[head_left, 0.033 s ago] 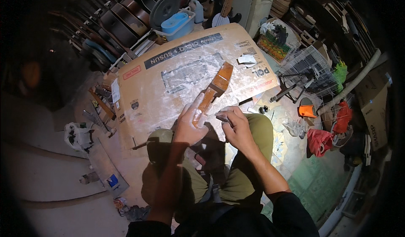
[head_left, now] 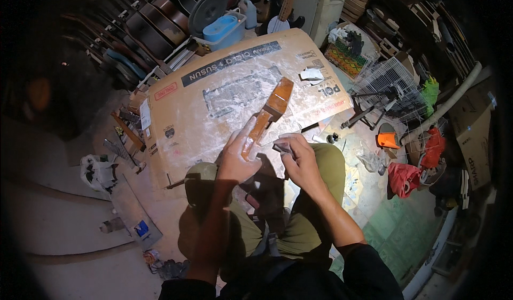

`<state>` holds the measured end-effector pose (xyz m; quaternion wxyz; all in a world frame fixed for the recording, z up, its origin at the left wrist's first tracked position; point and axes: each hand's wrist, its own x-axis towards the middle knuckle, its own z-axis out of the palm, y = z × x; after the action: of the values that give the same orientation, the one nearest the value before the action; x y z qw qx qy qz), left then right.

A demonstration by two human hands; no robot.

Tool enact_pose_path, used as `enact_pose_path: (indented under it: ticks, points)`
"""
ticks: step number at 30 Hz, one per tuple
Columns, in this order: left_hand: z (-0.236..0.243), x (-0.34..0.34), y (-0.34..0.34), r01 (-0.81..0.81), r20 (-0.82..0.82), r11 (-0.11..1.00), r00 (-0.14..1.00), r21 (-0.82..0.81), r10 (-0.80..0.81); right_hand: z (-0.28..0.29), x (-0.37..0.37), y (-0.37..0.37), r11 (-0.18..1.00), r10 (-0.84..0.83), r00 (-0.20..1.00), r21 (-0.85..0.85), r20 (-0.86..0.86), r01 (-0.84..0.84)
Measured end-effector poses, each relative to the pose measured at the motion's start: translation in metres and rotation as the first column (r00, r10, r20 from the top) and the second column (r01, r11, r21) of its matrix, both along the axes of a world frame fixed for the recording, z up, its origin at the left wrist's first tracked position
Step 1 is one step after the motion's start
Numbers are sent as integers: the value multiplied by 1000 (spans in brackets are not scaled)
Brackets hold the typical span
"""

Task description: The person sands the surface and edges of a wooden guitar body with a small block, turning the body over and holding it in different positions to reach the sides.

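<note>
Wooden guitar neck [head_left: 279, 101], brown and glossy, sits at the centre of my frame, tilted so that its broad, paddle-shaped head points to the upper right. My left hand [head_left: 240, 158] has its grip closed around the narrow lower end, fingers dusted white. My right hand [head_left: 300, 157], just right of it, pinches a small dark block [head_left: 281, 148] between thumb and fingers; I cannot tell from here whether the block touches the wood.

Behind the neck I see a big cardboard sheet [head_left: 173, 110], smeared with white powder, filling the upper middle of the frame. A crumpled white paper [head_left: 311, 74] lies near its right edge. Beneath my forearms are knees in olive trousers [head_left: 328, 174].

At the upper left I make out a row of dark guitar bodies [head_left: 152, 25], with a blue tub [head_left: 220, 28] beside them. A wire rack [head_left: 382, 75] and a red bag [head_left: 403, 180] sit toward the right of the frame.
</note>
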<state>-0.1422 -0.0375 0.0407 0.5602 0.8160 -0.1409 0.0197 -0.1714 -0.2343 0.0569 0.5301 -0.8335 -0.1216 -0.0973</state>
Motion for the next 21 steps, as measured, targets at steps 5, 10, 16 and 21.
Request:
enact_pose_path:
  ticks: [5,10,16,21]
  points:
    - [3,-1,-2,27,-59,999,998,-45,-29,-5,-7,14,996,85,989,15,-117,-84]
    - [-3,-2,-3,16,-23,1000,1000,-16,-17,-22,-4,30,990,49,994,-136,101,-35]
    - [-3,-4,-2,13,-30,1000,999,1,-13,-19,-7,31,981,38,997,-195,73,-23]
    - [-3,-4,-2,44,-54,998,998,39,-42,-27,-4,25,988,46,996,-152,81,-33]
